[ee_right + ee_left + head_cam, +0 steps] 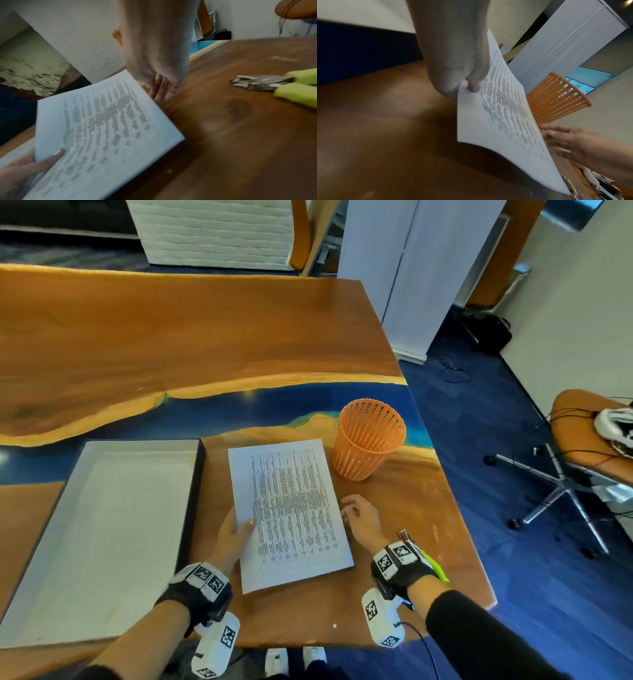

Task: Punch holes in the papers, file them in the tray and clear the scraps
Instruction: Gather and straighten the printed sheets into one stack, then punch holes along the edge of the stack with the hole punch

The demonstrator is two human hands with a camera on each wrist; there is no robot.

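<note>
A printed sheaf of papers (291,513) is lifted off the wooden table, its left edge pinched by my left hand (236,534) with the thumb on top. The same papers (501,115) (102,128) show in both wrist views, tilted above the table. My right hand (359,517) hovers beside the papers' right edge with fingers straight and loose, holding nothing. A hole punch with lime-green handles (278,83) lies on the table to the right, half hidden behind my right wrist (430,559). A white tray (102,535) with dark walls stands to the left.
An orange mesh waste basket (368,440) stands upright beyond the papers at the right. A small white scrap (334,626) lies near the table's front edge. The table's right edge drops to blue carpet; an office chair (582,446) stands there.
</note>
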